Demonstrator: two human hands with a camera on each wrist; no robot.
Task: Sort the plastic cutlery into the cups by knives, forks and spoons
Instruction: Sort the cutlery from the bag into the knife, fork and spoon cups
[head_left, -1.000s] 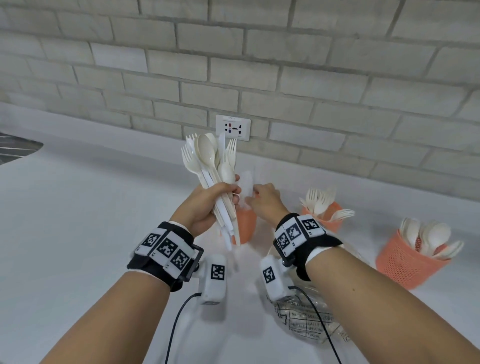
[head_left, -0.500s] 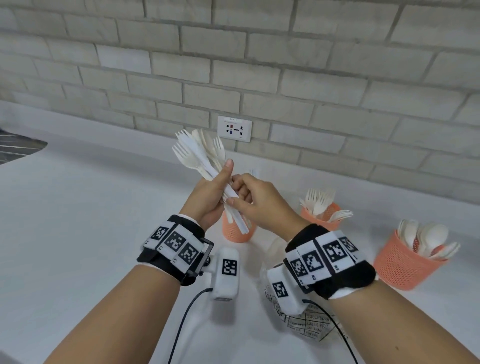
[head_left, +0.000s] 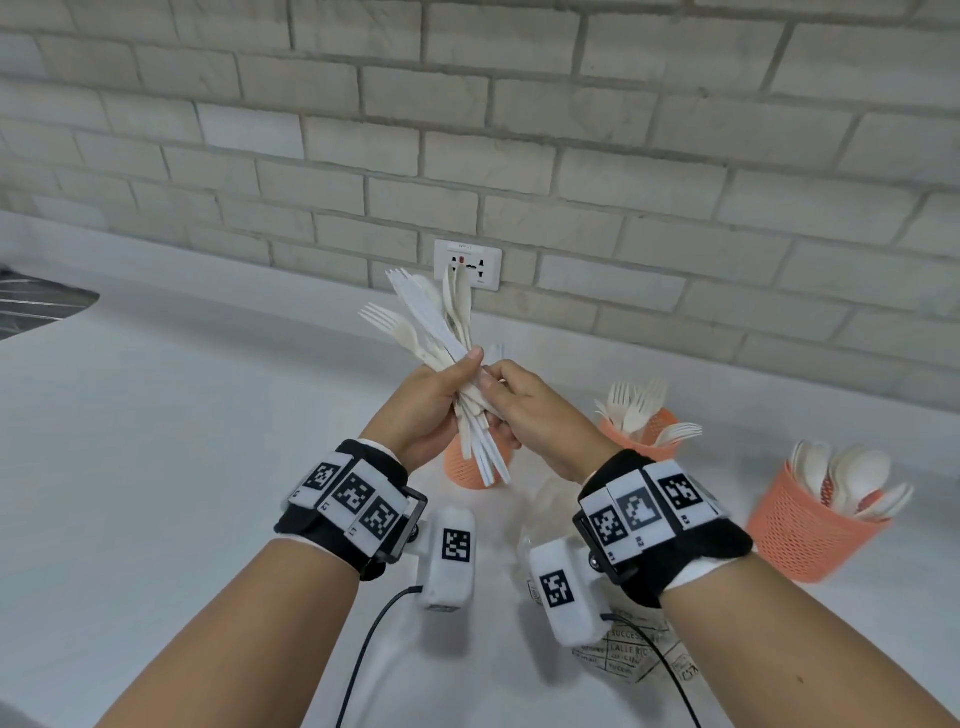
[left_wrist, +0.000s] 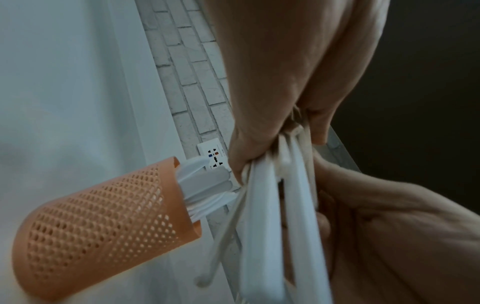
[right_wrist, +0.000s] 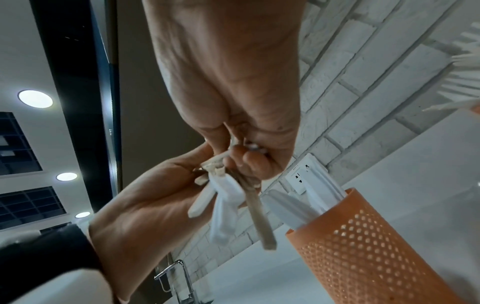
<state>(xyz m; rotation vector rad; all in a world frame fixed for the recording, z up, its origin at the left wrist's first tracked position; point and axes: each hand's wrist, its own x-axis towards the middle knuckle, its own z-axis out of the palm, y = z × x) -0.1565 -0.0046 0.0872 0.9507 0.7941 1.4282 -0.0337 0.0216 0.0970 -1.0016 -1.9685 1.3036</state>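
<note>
left hand (head_left: 423, 410): wrapped tight round the cutlery bunch (head_left: 447, 332)
right hand (head_left: 524, 410): pinched one handle in that bunch
knife cup (head_left: 465, 467): stood just below

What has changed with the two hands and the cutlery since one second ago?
The right hand has left the knife cup and come up to the cutlery bundle, and now pinches a handle there. The left hand still grips the bundle, now tilted more to the left. The fork cup and spoon cup stay as before.
</note>
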